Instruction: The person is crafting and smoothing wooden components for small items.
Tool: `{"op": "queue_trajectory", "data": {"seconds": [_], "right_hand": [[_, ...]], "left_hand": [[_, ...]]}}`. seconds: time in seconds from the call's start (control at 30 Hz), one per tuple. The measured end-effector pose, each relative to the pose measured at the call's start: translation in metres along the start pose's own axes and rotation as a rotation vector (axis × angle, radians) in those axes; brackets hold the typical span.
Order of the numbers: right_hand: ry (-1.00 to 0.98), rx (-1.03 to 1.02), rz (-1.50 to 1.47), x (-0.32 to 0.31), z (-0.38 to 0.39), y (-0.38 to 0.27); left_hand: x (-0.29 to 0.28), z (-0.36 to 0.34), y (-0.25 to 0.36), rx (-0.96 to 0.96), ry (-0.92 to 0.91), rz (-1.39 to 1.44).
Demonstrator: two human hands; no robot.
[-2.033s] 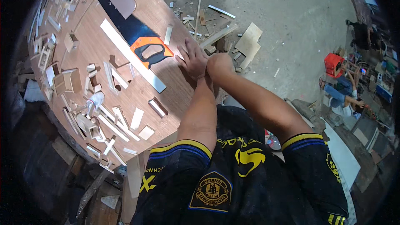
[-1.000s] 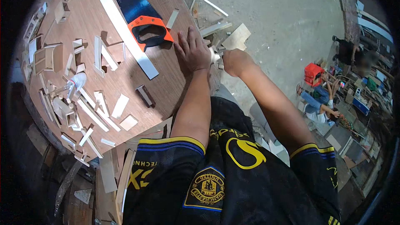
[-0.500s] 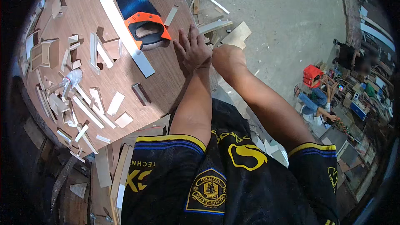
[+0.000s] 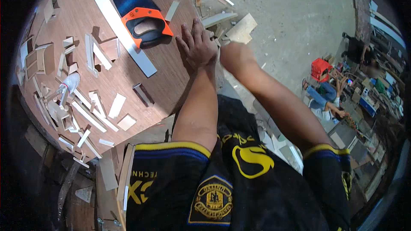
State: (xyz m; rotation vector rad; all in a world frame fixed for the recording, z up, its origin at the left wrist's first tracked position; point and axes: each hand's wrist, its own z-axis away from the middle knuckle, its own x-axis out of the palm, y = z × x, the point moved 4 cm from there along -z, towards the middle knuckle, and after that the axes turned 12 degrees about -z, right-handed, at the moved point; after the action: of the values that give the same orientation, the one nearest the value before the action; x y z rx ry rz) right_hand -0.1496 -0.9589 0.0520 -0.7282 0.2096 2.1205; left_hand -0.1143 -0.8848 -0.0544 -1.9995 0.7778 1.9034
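Note:
My left hand lies on the wooden tabletop at its right edge, fingers stretched out and apart. Just off that edge, my right hand is closed in a fist, slightly blurred, close to the left thumb. A small pale bit shows between the two hands; what the right fingers hold is hidden. Left of my left hand rests a handsaw with an orange and black handle and dark blade. Beside it lies a long white strip. A short pale strip sits beyond my left fingers.
Many small wood offcuts and little box-like pieces cover the table's left side, near a whitish rounded object. A short brown piece lies nearer me. Scraps litter the floor. At right, a person sits near a red crate.
My right fist has shifted slightly right and down, away from the left hand. The left hand stays in place on the table edge. The whole view has tilted a little.

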Motion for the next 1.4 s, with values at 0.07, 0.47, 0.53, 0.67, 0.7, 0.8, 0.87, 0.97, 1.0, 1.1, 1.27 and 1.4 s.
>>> {"op": "queue_trajectory", "data": {"seconds": [0.07, 0.47, 0.53, 0.67, 0.7, 0.8, 0.87, 0.97, 1.0, 1.1, 1.27, 1.4], "right_hand": [[0.002, 0.03, 0.021, -0.012, 0.004, -0.005], [0.088, 0.222, -0.147, 0.017, -0.013, 0.006], [0.04, 0.134, -0.034, 0.007, -0.016, 0.01], [0.038, 0.129, -0.027, 0.016, -0.01, 0.012], [0.068, 0.175, -0.083, 0.019, -0.007, 0.014], [-0.017, 0.13, 0.043, 0.016, -0.024, 0.013], [-0.057, 0.053, 0.088, 0.002, 0.012, 0.001], [0.03, 0.075, -0.012, 0.005, 0.005, 0.006], [0.068, 0.158, -0.073, 0.013, -0.014, 0.017], [-0.014, 0.137, -0.033, 0.009, -0.001, 0.0], [0.043, 0.076, -0.031, 0.012, -0.013, 0.009], [0.003, 0.095, -0.004, 0.007, -0.001, 0.004]], "left_hand": [[0.0, -0.009, 0.0, 0.015, 0.002, -0.069], [-0.002, -0.003, 0.01, 0.025, 0.04, -0.004], [0.003, 0.0, 0.008, 0.032, 0.055, 0.004], [0.005, -0.002, 0.001, 0.01, 0.061, -0.009], [0.003, -0.003, 0.002, 0.02, 0.097, -0.028], [-0.002, -0.004, 0.013, 0.06, 0.019, -0.033], [0.003, 0.007, 0.0, 0.029, 0.004, -0.057], [0.0, 0.007, -0.001, 0.012, -0.001, -0.047], [0.001, -0.003, 0.013, 0.032, 0.001, -0.009], [0.007, 0.009, -0.001, 0.045, -0.059, -0.043], [0.008, -0.005, 0.0, 0.038, 0.008, -0.071], [0.01, 0.0, -0.004, 0.035, 0.015, -0.055]]}}
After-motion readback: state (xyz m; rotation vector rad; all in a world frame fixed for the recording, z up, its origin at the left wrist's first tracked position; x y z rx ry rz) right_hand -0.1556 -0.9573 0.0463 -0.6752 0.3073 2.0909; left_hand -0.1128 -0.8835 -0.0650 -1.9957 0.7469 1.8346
